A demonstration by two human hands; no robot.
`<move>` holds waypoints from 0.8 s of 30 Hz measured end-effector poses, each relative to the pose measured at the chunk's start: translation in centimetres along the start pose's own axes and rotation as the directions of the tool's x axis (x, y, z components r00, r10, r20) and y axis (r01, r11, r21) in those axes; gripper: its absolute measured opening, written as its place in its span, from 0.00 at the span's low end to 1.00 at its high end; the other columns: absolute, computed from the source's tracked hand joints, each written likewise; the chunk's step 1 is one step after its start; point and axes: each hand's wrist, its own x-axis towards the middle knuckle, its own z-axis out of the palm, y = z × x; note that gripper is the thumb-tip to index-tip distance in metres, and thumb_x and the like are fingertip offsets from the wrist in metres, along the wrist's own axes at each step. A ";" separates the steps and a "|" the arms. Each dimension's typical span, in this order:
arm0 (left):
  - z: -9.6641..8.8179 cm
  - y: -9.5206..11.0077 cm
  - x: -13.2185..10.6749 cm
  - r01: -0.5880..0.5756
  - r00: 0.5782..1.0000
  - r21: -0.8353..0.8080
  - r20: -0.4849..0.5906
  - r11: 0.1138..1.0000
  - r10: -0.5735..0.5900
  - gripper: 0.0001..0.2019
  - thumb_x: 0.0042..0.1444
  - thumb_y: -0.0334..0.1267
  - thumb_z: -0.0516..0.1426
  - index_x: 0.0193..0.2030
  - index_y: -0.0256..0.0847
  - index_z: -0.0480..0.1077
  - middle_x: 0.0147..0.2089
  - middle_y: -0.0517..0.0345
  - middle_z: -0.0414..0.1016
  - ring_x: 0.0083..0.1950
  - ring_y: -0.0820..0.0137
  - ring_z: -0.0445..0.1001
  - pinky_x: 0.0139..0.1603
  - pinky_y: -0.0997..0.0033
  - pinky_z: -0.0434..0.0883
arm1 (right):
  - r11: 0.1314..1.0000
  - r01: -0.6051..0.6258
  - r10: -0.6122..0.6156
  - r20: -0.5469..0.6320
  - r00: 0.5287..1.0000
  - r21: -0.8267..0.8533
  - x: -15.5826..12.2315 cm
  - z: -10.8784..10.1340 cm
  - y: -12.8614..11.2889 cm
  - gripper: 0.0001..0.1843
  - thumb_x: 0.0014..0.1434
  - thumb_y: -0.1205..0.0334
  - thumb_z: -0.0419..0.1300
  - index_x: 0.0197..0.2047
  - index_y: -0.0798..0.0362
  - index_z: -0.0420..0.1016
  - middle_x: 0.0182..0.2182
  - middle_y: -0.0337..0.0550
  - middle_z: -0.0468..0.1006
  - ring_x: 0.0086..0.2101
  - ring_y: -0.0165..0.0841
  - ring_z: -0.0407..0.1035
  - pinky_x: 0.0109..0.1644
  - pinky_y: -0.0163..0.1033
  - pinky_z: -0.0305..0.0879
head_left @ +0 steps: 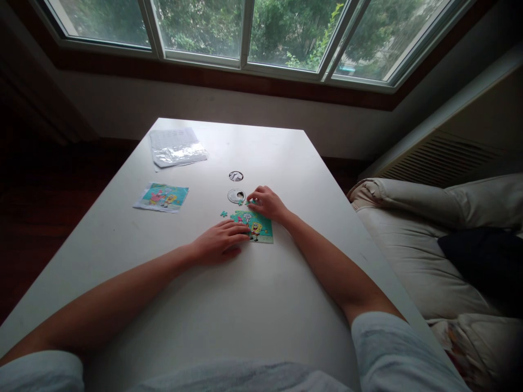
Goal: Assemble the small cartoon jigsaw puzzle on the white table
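A small, partly assembled cartoon jigsaw puzzle [257,225] lies on the white table [229,305]. My left hand [220,243] rests flat beside its left edge, fingers stretched out and touching the puzzle. My right hand [266,202] sits at the puzzle's top edge, fingers curled in a pinch on a teal puzzle piece [249,202]. One loose teal piece [223,214] lies just left of the puzzle. A round tin [236,196] with pieces stands right by my right hand's fingertips.
A round lid [236,176] lies beyond the tin. A printed cartoon picture sheet [162,197] lies to the left, a clear plastic wrapper with paper [176,147] at the far left. A cushioned sofa [433,245] borders the table's right side. Windows run along the far wall.
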 end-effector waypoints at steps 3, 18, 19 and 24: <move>-0.1 0.0 0.0 -0.002 1.000 -0.005 -0.001 1.000 0.002 0.20 0.67 0.41 0.53 0.64 0.46 0.67 0.68 0.49 0.68 0.68 0.58 0.66 0.72 0.51 0.59 | 0.999 0.000 0.000 0.003 1.000 -0.032 0.0 0.2 -0.3 0.08 0.60 0.61 0.66 0.43 0.47 0.81 0.40 0.45 0.75 0.43 0.39 0.66 0.51 0.44 0.64; -0.1 0.4 -0.2 0.064 0.998 0.080 -0.010 0.995 -0.063 0.18 0.68 0.41 0.52 0.63 0.46 0.67 0.67 0.49 0.69 0.66 0.57 0.66 0.67 0.51 0.64 | 0.999 -0.049 0.049 -0.024 0.999 -0.014 0.3 0.4 -1.0 0.05 0.57 0.66 0.65 0.38 0.50 0.77 0.36 0.42 0.79 0.40 0.38 0.68 0.50 0.44 0.58; -0.1 0.4 -0.3 0.078 0.997 0.093 -0.009 0.993 -0.078 0.18 0.68 0.41 0.52 0.63 0.46 0.68 0.66 0.49 0.69 0.66 0.57 0.67 0.66 0.51 0.65 | 0.999 -0.045 0.045 -0.028 0.999 0.015 0.3 0.3 -1.0 0.05 0.56 0.67 0.64 0.37 0.51 0.77 0.35 0.41 0.80 0.39 0.37 0.69 0.50 0.43 0.59; -0.2 0.6 -0.2 0.075 0.997 0.104 -0.008 0.992 -0.074 0.18 0.68 0.40 0.51 0.62 0.45 0.68 0.66 0.49 0.69 0.66 0.57 0.66 0.67 0.51 0.64 | 0.964 -0.061 0.066 -0.013 0.998 0.257 0.2 -0.3 -1.3 0.02 0.56 0.65 0.63 0.34 0.51 0.77 0.31 0.39 0.79 0.34 0.32 0.70 0.43 0.38 0.63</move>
